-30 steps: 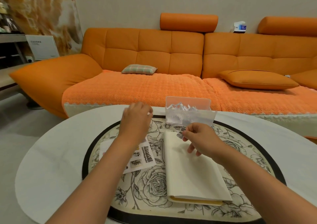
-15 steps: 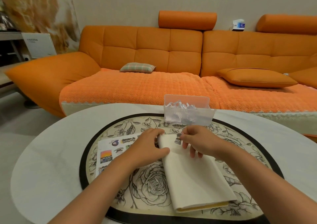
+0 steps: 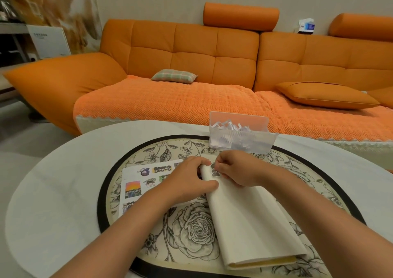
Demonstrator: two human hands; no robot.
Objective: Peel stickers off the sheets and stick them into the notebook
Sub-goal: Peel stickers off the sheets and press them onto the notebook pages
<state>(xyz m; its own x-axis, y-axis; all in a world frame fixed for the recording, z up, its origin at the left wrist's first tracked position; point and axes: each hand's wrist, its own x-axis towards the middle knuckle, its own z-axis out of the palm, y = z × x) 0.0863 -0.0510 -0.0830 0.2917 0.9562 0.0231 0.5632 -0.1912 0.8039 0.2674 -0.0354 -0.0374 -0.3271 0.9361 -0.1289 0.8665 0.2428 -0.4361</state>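
A cream notebook (image 3: 253, 220) lies folded open on the floral mat (image 3: 191, 231), its top page blank. My left hand (image 3: 187, 182) grips the notebook's far left corner, thumb on top of the page. My right hand (image 3: 238, 168) pinches a small dark sticker (image 3: 214, 172) and holds it down on the page near that corner. A white sticker sheet (image 3: 138, 184) with several printed stickers lies flat on the mat to the left, partly under my left forearm.
A clear plastic box (image 3: 240, 137) holding peeled paper scraps stands just beyond my hands. The round white table (image 3: 59, 182) ends near an orange sofa (image 3: 191, 82) with cushions. A shelf and a white box are at far left.
My left hand came off the sticker sheet and took hold of the notebook's far left corner. My right hand brought the sticker down onto the page. The notebook has turned slightly.
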